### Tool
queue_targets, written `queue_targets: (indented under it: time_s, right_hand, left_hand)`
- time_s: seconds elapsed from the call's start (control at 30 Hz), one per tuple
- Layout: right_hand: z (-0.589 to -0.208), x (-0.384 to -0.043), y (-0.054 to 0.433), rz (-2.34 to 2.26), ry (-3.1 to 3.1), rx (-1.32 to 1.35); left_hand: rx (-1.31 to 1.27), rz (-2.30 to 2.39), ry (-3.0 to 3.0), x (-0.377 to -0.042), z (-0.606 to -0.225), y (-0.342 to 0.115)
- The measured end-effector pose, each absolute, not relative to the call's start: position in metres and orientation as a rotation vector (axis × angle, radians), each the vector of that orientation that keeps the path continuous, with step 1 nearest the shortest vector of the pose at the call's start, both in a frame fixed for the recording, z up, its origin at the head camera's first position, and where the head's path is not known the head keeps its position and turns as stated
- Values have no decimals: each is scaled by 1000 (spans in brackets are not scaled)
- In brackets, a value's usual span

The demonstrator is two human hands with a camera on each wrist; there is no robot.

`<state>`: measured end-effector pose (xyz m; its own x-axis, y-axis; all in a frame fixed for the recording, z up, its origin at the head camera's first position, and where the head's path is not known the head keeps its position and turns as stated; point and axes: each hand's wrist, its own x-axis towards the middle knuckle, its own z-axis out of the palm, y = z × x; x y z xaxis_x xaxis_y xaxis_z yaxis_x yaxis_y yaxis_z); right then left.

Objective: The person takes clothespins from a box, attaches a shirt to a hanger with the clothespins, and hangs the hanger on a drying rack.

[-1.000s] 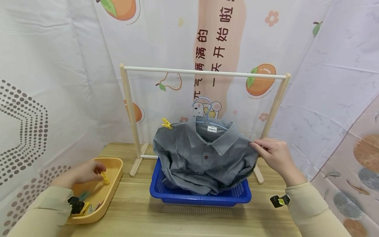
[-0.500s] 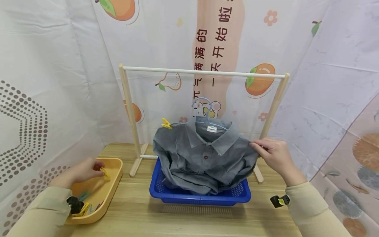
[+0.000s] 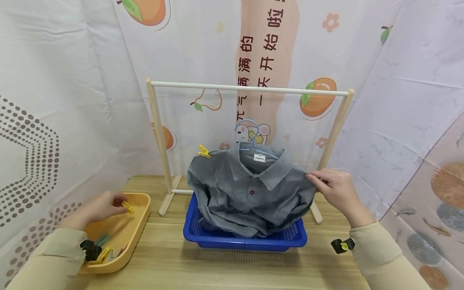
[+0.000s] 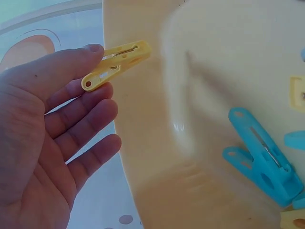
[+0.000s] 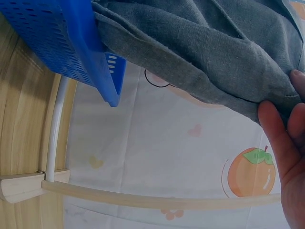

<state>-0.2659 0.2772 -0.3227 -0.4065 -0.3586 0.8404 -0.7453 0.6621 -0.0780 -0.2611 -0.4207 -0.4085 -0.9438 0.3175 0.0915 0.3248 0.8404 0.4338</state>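
Over the yellow-orange tray (image 3: 139, 225), my left hand (image 3: 101, 207) pinches a yellow clothespin (image 4: 119, 62) between thumb and fingers, the other fingers spread below it. My right hand (image 3: 335, 189) pinches the shoulder of a grey button-up shirt (image 3: 250, 201) at its right end. A blue hanger (image 3: 255, 135) sits inside the shirt's collar, its hook rising free. Another yellow clothespin (image 3: 204, 151) is clipped on the shirt's left shoulder. The shirt's lower part is bunched in a blue basket (image 3: 250, 244).
A rack with a white top bar (image 3: 250, 88) and wooden posts stands behind the basket. Several clothespins lie in the tray, one of them a teal clothespin (image 4: 264, 157). Printed cloth (image 3: 203, 44) hangs around the wooden table (image 3: 163, 257).
My left hand has shifted slightly left and turned the clothespin in its fingers. The right hand and the shirt have stayed in place.
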Motion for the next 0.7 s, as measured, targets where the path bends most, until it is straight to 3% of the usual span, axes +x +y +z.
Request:
queue_targets:
  time_s: [0.7]
  right_hand:
    - [-322, -266, 277, 554, -2011, 858]
  left_hand:
    - [-510, -583, -2839, -261, -399, -413]
